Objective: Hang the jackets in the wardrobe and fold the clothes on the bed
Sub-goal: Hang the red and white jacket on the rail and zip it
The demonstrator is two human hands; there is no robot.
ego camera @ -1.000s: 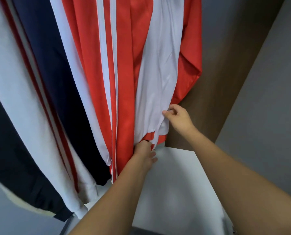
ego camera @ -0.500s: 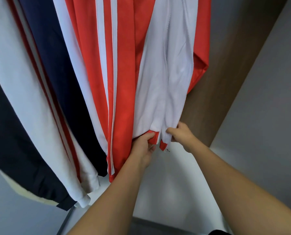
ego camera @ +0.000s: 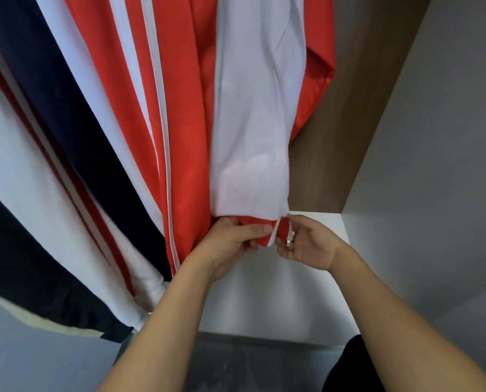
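I am seeing both hands now meeting at the hem of the red jacket (ego camera: 185, 114), hanging at 12 o'clock: left hand (ego camera: 230, 244) pinching the hem, right hand (ego camera: 307, 244) pinching the zipper end (ego camera: 275, 230), likely starting zipping.

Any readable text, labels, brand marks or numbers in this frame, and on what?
None: no text, label, logo or number shows.
Red and white jacket, gripped at the hem by the left hand and right hand: plain stripes only.
Navy and white jacket: stripes only.
Wardrobe wall: bare.
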